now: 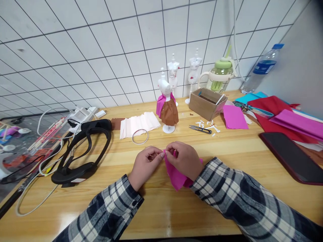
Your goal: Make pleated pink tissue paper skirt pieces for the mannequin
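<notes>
A piece of magenta crepe paper (pixel 178 176) is pinched between my two hands above the wooden table. My left hand (pixel 145 164) has thumb and forefinger closed at the paper's upper left corner. My right hand (pixel 185 159) grips the same edge, its fingertips nearly touching the left ones, and covers much of the sheet. The loose part hangs down below my right hand. Just beyond stands a small white dress form (pixel 164 87) wearing a brown pleated paper skirt (pixel 169 113) and a magenta piece at its side.
Thread snips (pixel 200 129) lie by white paper scraps. A cardboard box (pixel 205 104), a green-lidded cup (pixel 220 75) and two bare dress forms stand behind. Pale crepe paper (pixel 141 123), a ring (pixel 140 136) and a black headset (pixel 83 158) sit left; a phone (pixel 292 156) lies right.
</notes>
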The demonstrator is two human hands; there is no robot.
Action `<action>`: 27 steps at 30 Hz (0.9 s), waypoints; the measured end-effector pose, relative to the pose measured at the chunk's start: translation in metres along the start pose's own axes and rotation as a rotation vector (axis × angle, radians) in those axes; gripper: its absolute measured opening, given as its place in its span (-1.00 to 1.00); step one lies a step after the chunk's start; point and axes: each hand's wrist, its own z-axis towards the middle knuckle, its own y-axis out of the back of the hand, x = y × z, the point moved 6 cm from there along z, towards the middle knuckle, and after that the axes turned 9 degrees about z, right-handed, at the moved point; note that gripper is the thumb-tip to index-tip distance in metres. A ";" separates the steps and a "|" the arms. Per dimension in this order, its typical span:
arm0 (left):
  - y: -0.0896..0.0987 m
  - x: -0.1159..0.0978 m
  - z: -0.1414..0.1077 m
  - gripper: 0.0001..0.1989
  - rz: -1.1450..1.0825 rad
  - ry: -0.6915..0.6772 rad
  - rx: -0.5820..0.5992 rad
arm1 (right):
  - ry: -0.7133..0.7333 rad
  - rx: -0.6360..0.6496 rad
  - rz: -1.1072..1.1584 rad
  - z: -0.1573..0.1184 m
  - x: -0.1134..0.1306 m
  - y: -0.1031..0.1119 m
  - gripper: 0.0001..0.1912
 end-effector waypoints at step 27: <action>0.004 -0.002 0.002 -0.79 -0.036 0.044 -0.057 | 0.028 0.032 -0.033 -0.004 0.006 0.000 -0.85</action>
